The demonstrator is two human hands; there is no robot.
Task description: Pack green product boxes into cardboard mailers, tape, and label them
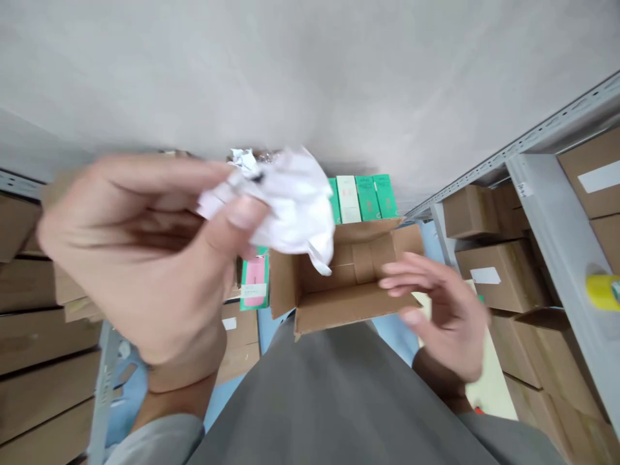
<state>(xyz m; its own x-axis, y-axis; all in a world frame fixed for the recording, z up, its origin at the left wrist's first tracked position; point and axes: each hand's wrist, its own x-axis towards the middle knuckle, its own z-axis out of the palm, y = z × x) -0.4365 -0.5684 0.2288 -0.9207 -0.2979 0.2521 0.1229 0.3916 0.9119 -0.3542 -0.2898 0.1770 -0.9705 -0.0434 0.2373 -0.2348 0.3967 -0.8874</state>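
Observation:
Pinched between the thumb and fingers of my left hand (pixel 159 252) is a crumpled piece of white paper (pixel 300 206), raised close to the camera. Below and beyond it stands an open cardboard box (pixel 339 316) with its flaps spread; the part of the inside I can see shows bare cardboard. My right hand (pixel 440 303) hovers by the box's right flap, fingers apart and slightly blurred, with nothing in it. Whether it touches the flap I cannot tell.
Behind the box stand several green cartons (pixel 371 197) and a white carton (pixel 349 199). A green-and-pink package (pixel 254 284) lies left of the box. Metal shelving (pixel 542 187) with brown boxes (pixel 504 271) lines the right side; more boxes (pixel 48 342) are stacked at left. Yellow tape (pixel 600 292) is at far right.

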